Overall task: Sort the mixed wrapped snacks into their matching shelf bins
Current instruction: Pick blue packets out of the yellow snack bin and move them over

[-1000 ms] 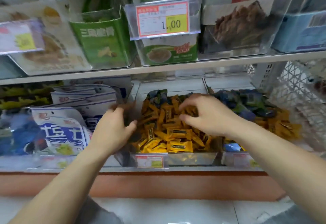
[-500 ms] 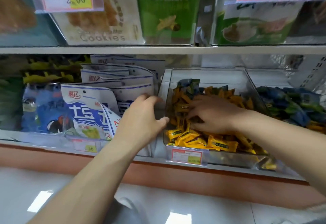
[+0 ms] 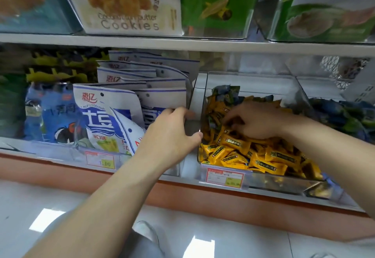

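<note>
Yellow wrapped snacks (image 3: 233, 143) were heaped in a clear plastic bin (image 3: 251, 83), the right hand (image 3: 255, 121) curled among them, the left hand (image 3: 172, 136) curled at its wall. Neither grip could be told.

A cookies box (image 3: 129, 14) stands beside a green box (image 3: 215, 4).

Head-worn — close, down into bin (image 3: 251, 84).

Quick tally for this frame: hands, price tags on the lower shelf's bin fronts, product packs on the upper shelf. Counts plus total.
Hands: 2 (left hand, right hand)
Lower-shelf price tags: 2 (left tag, right tag)
Upper-shelf packs: 4 (teal pack, cookies pack, green box, green-white pack)
Total: 8
</note>
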